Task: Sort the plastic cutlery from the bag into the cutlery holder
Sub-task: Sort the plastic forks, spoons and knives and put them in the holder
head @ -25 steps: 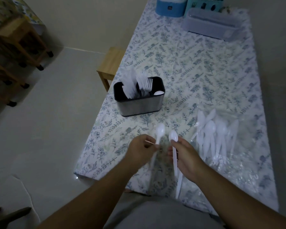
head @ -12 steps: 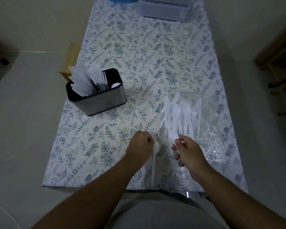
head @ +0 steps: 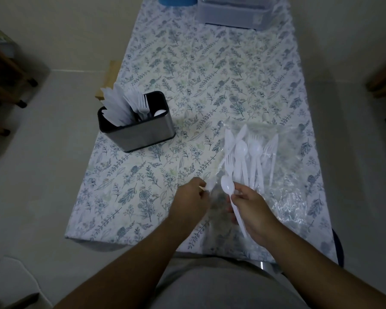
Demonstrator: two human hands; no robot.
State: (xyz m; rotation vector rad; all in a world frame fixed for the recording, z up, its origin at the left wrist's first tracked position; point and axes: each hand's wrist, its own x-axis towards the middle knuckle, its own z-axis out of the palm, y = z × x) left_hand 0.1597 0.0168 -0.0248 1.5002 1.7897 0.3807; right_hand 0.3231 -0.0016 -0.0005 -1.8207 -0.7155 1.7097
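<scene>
A white plastic spoon (head: 231, 198) is pinched in the right hand (head: 251, 208), its bowl pointing to the far side and its handle running back under the curled fingers toward the near edge of the table (head: 187, 63). The left hand (head: 191, 200) is curled just beside it, and a blurred white piece of cutlery (head: 210, 186) is gripped at its fingertips; which kind it is cannot be told. Just to the far right of the hands, a clear plastic bag (head: 285, 175) is spread flat on the floral tablecloth, and a loose heap of white spoons and forks (head: 247, 157) is seen lying on it. The cutlery holder (head: 136, 134), a dark-rimmed metal box, is set upright near the left edge of the table, well apart from the bag, with white knives, forks and a spoon standing in it. At the far end a grey plastic container (head: 234, 13) is seen beside a blue one (head: 176, 0)
</scene>
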